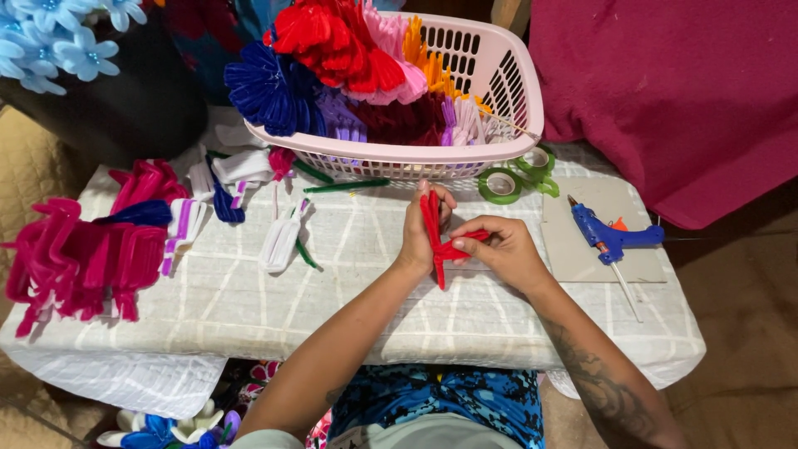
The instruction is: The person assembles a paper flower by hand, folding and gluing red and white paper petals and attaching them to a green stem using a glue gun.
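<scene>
Red pipe-cleaner pieces (435,237) are held above the middle of the cloth-covered table (349,249), just in front of the pink basket (507,75). The upright piece is pinched by the left hand (420,233), fingers pressed together on it; the crosswise piece is pinched by the right hand (499,249). The work is judged best done if the crossing is kept tight while the ends are bent evenly. One basket is counted, heaped with coloured pieces; one magenta pile (83,249) at the left; two green tape rolls (500,185); one blue glue gun (611,237) on a grey board.
</scene>
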